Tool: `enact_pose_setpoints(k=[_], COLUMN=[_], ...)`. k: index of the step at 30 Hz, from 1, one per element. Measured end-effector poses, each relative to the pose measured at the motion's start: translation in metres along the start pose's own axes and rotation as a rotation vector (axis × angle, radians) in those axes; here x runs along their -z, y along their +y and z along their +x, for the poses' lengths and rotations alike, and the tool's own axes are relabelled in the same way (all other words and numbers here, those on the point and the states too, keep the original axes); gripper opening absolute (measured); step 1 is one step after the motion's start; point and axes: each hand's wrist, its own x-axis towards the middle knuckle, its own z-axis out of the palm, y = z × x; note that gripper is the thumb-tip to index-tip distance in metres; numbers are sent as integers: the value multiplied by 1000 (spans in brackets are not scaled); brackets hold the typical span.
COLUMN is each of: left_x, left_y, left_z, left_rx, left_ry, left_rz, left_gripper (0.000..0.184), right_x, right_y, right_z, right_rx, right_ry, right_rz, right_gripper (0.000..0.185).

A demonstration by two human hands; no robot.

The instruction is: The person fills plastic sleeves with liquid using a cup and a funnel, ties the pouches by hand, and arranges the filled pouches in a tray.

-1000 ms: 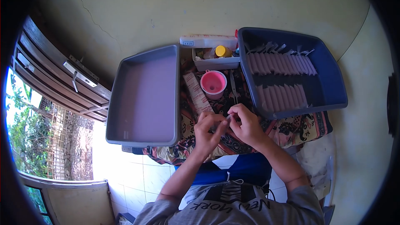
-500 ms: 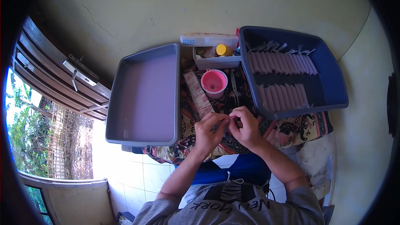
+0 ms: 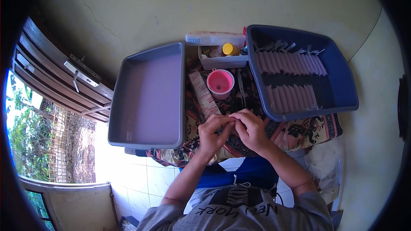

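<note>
My left hand [image 3: 212, 136] and my right hand [image 3: 251, 131] meet at the fingertips over the patterned cloth [image 3: 295, 136]. Both are closed in a pinch; whatever is between the fingers is too small to make out. Just beyond them a pink funnel [image 3: 220, 81] rests in a white cup. A white packet with red print [image 3: 204, 95] lies left of the funnel, and a metal tool [image 3: 241, 89] lies to its right. On the left stands a grey tub [image 3: 183, 102] of pale purple liquid. Several filled purple bags [image 3: 291, 63] lie in two rows in the dark tub [image 3: 342, 90] on the right.
Behind the funnel, a small grey box [image 3: 222, 63] holds a yellow-capped container [image 3: 228, 49] and other items. A long white roll [image 3: 214, 39] lies behind that box, near the wall. To the far left are a door handle [image 3: 76, 81] and an opening to the outside.
My right hand's fingers have shifted slightly left and now overlap the left fingertips more closely. The view has tilted slightly; the tubs and other objects have stayed in place.
</note>
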Motion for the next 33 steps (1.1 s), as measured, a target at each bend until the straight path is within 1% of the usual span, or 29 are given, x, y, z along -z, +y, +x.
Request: enact_pose_setpoints(k=[1, 3, 7, 9, 10, 12, 13, 15, 17, 19, 20, 22, 25, 27, 28, 30, 31, 32, 33], left_x=[1, 2, 0, 1, 2, 4, 6, 6, 7, 9, 10, 11, 12, 12, 11, 12, 12, 11, 9], left_y=[-1, -2, -5, -5, -5, -5, -5, -4, -4, -4, -6, -10, -9, -10, -10, -12, -13, -14, -15], left_z=[0, 1, 3, 3, 3, 4, 4, 3, 4, 6, 5, 4, 3, 1, 1, 2, 2, 1, -2], left_rx=[-4, -40, -114, -127, -138, -166, -192, -212, -233, -368, -369, -442, -453, -444, -436, -453, -470, -469, -409], left_ry=[-14, -8, 20, 18, 17, 4, -10, -16, -23, -47, -46, -37, -19, -8, 7, 3, -1, -2, 2], left_rz=[0, 0, 17, 29, 41, 28, 14, 4, -5, 48, 48, 139, 159, 151, 144, 123, 102, 101, 34], left_gripper=[19, 19, 18, 18, 18, 18, 18, 20, 23, 27, 27, 35, 31, 30, 30, 29, 27, 27, 23], right_x=[4, 13, 14, 13, 13, 14, 14, 14, 13, 11, 10, 9, 10, 10, 11, 15, 17, 19, 20], right_y=[0, -2, -1, -3, -3, -2, 0, 3, 3, 3, 2, 1, -1, -2, -3, -7, -8, -9, -9], right_z=[1, 4, 3, 2, 3, 6, 6, 8, 7, 6, 4, 4, 3, 1, 1, 4, 5, 7, 8], right_rx=[-2, -151, -207, -307, -307, -221, -222, -135, -150, -167, -199, -231, -265, -352, -353, -428, -427, -464, -500], right_ry=[-3, -127, -126, -142, -143, -144, -144, -129, -141, -153, -150, -144, -186, -293, -293, -438, -438, -490, -542], right_rz=[-1, 233, 328, 315, 316, 303, 304, 239, 243, 246, 286, 325, 352, 452, 452, 464, 464, 474, 485], right_gripper=[18, 16, 16, 14, 14, 15, 15, 15, 13, 12, 11, 10, 8, 7, 7, 12, 12, 14, 17])
